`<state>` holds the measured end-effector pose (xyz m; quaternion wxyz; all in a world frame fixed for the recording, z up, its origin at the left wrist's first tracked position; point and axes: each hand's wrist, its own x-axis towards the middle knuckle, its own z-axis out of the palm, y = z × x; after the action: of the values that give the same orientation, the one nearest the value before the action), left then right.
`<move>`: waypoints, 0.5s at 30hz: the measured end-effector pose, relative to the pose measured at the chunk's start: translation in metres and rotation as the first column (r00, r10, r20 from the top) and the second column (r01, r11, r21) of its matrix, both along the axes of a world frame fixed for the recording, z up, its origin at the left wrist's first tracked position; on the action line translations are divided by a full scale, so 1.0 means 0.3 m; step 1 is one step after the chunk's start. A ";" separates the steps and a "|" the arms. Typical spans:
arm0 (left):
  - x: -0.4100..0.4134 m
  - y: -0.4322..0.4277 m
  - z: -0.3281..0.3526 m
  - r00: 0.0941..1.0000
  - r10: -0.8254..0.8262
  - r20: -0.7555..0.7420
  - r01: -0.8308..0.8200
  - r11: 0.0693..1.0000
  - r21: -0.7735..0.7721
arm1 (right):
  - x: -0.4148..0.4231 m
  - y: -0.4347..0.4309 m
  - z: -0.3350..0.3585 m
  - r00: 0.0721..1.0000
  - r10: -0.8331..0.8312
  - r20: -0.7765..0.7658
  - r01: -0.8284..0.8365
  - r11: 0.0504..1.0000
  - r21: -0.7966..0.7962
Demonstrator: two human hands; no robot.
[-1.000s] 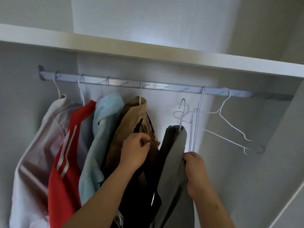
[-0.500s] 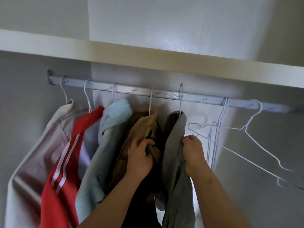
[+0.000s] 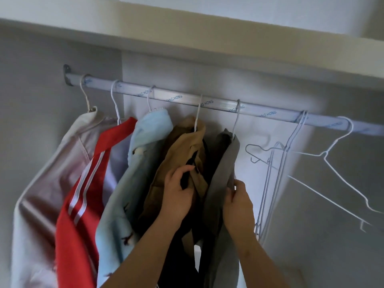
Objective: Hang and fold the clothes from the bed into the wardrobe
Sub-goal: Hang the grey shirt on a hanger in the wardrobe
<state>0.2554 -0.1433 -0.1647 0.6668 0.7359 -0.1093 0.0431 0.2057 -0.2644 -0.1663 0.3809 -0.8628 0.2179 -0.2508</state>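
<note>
At the far left, just beside the side wall of the wardrobe, a cream garment [image 3: 47,183] is hanging from the first hook on the rail [image 3: 176,98], which is running under the shelf [image 3: 187,38]. A red garment [image 3: 83,225] with white stripes is pressing against its right edge, and a light blue garment [image 3: 124,194] is crowding in next, leaving no gap between the three.

A tan garment [image 3: 178,154] is hanging at the middle of the rail over darker black cloth [image 3: 180,267]. The left hand [image 3: 178,196] is gripping its front edge, fingers curled round the tan fabric and what seems to be a black strip, though the fold is too dark to be sure.

Just to the right, the grey garment [image 3: 224,163] is hanging with its hook already over the rail, touching the tan one at shoulder height. The right hand [image 3: 239,204] is pinching its right edge between thumb and bent fingers.

Beyond that edge a strip of bare back wall is showing, then a bunch of empty wire hangers [image 3: 285,150] is hanging close together, with one more hanger [image 3: 325,155] sitting apart near the right end, turned broadside. The rail between the grey garment and the bunch is lying free.
</note>
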 end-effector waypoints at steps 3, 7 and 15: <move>-0.020 0.010 -0.022 0.999 -0.033 -0.041 0.032 0.999 -0.023 | -0.044 0.015 -0.066 0.998 -0.008 -0.066 0.009 1.000 0.022; -0.053 0.021 -0.045 0.997 -0.064 -0.048 0.063 0.998 -0.032 | -0.076 0.053 -0.105 0.995 0.056 -0.087 -0.050 0.996 0.078; -0.153 0.124 -0.107 0.995 -0.099 -0.029 0.099 0.995 -0.007 | -0.155 0.177 -0.131 0.998 0.058 -0.030 -0.050 0.976 0.212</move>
<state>0.2096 -0.1061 -0.1970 0.6716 0.7284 -0.1357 -0.0003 0.1593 -0.2113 -0.2055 0.4728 -0.8276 0.2267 -0.2002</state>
